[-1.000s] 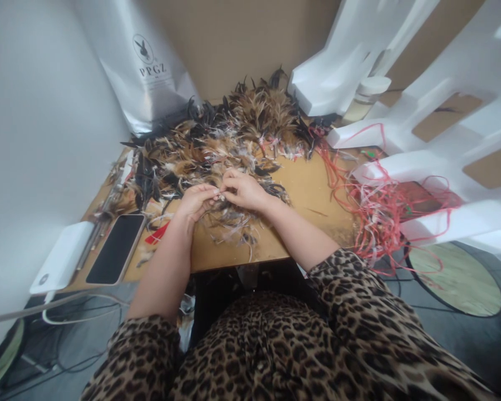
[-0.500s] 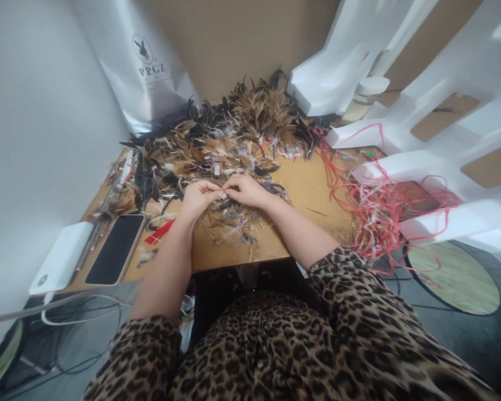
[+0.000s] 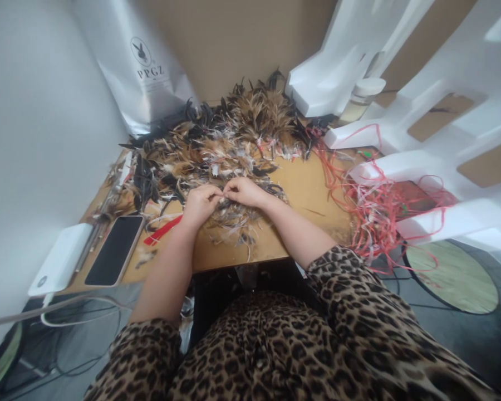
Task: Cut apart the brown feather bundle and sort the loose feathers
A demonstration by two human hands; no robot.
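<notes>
My left hand (image 3: 201, 206) and my right hand (image 3: 245, 192) meet fingertip to fingertip over the front of a heap of brown and black feathers (image 3: 221, 150). Both are closed in a pinch, thumb against forefinger. What lies between the fingertips is too small and too covered to make out. Just below them, loose pale and grey feather tufts (image 3: 237, 220) are scattered on the wooden table (image 3: 304, 189). A red flat strip (image 3: 162, 230) pokes out to the left of my left wrist.
At left lie a phone (image 3: 114, 250) and a white power bank (image 3: 61, 257) with a cable. A silver bag (image 3: 146, 89) stands behind the feathers. To the right are tangled red strings (image 3: 376, 223), white foam pieces (image 3: 446, 220) and a lidded jar (image 3: 361, 99).
My left hand has turned its back upward, hiding its curled fingers. My right hand has drawn slightly closer to me. Both still pinch together, and more of the red strip shows.
</notes>
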